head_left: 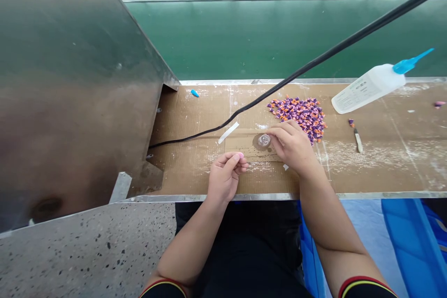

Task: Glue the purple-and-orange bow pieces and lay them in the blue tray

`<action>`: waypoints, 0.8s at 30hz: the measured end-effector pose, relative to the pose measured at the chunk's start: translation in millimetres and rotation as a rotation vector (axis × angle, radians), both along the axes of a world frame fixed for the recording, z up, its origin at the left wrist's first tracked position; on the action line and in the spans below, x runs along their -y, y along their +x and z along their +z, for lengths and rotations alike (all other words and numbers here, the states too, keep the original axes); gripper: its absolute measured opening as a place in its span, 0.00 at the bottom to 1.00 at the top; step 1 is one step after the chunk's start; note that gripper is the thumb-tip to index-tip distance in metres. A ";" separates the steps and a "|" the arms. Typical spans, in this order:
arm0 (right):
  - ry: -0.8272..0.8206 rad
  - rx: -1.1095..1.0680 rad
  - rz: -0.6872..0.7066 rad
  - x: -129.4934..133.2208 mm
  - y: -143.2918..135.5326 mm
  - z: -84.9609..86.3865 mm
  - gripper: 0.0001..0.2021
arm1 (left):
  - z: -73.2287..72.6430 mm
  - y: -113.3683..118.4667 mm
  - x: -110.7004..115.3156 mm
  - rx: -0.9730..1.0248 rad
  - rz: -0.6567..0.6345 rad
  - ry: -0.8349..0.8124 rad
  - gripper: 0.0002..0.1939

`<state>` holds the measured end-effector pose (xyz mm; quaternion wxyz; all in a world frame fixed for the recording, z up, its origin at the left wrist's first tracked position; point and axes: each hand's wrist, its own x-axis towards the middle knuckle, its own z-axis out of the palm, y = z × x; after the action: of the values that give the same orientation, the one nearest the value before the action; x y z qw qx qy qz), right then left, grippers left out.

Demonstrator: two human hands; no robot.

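Black top (251, 267) with short sleeves (366, 289), edged in red and yellow; left hand (224, 179) and right hand (292, 146) bare.

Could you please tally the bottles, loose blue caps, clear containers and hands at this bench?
White plastic bottle with blue nozzle: 1
Loose blue pointed cap: 1
Small clear round container: 1
Left hand and right hand, bare: 2
Total: 5
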<state>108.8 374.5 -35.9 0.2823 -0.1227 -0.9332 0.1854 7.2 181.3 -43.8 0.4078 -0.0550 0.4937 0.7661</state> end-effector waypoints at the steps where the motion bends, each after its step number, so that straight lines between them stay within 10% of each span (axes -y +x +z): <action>1: -0.033 -0.068 -0.031 1.9 0.8 2.9 0.09 | 0.0 0.4 -0.5 0.007 0.003 0.002 0.25; 13: -1.017 -0.451 -0.105 121.8 6.0 -1.9 0.07 | -23.4 18.5 2.0 -0.463 0.086 0.046 0.14; 24: -0.613 -0.562 -0.230 134.3 -1.4 -18.4 0.07 | -17.7 19.4 -4.2 -0.177 0.162 0.150 0.19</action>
<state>107.5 240.2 -54.3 0.4947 -0.2488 -0.7021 0.4477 26.6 185.5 -61.5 0.3024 0.0039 0.4630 0.8332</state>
